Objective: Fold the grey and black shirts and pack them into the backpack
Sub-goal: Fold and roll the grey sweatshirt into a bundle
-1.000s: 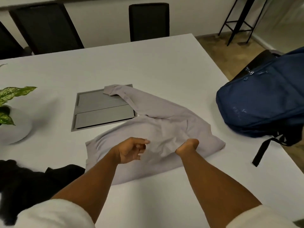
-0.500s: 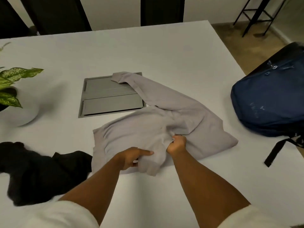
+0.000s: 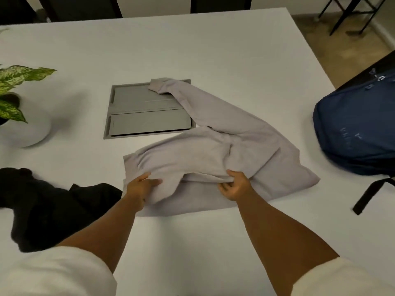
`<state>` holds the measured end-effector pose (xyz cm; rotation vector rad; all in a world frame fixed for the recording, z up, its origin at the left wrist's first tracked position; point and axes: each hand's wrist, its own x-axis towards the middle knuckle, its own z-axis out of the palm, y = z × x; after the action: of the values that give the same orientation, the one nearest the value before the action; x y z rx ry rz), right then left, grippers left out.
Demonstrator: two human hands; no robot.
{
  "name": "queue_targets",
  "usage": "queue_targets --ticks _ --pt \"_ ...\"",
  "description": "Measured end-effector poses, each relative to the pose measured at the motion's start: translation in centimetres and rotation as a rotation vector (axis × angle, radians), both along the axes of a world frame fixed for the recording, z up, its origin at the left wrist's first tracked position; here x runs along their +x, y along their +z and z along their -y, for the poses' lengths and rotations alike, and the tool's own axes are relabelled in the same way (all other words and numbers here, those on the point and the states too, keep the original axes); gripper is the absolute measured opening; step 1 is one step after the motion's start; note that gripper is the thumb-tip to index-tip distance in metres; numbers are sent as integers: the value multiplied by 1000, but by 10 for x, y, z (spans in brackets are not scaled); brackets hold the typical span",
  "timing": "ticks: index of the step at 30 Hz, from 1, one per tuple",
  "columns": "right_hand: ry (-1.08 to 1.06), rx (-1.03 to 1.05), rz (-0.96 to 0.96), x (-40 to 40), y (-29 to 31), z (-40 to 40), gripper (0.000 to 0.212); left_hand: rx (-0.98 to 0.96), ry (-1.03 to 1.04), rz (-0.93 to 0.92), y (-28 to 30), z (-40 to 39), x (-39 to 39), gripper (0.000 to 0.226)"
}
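The grey shirt [image 3: 224,150] lies rumpled in the middle of the white table [image 3: 192,50], one sleeve stretched up and left over a grey panel. My left hand [image 3: 142,185] grips a fold of its near left part. My right hand [image 3: 234,184] holds the fabric's near edge a little to the right, fingers curled under the cloth. The black shirt [image 3: 42,206] sits crumpled at the near left of the table, untouched. The dark blue backpack [image 3: 354,129] rests at the table's right edge, a black strap trailing toward me.
A grey recessed panel [image 3: 141,116] is set into the table behind the shirt. A potted plant [image 3: 15,103] in a white pot stands at the far left. Dark chairs line the far edge, and a black stool frame [image 3: 350,13] stands on the floor at upper right.
Both hands have moved apart along the grey shirt's near edge, spreading the bunched fabric sideways. The view has dipped lower and closer to the table.
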<state>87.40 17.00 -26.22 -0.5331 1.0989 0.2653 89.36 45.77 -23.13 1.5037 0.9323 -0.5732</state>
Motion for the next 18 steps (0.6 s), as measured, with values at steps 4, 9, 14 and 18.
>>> queue_targets --ticks 4,9,14,18 --pt "46 -43 -97 -21 -20 2 33 147 308 -16 -28 -11 -15 49" --pt "-73 -124 -32 -19 -26 11 47 269 227 -96 -42 -12 -27 78" --pt "-70 -132 16 -6 -34 23 54 325 143 -115 -42 -6 -30 105" --pt "-104 -107 145 2 -18 24 44 322 135 -77 -35 -1 -27 94"
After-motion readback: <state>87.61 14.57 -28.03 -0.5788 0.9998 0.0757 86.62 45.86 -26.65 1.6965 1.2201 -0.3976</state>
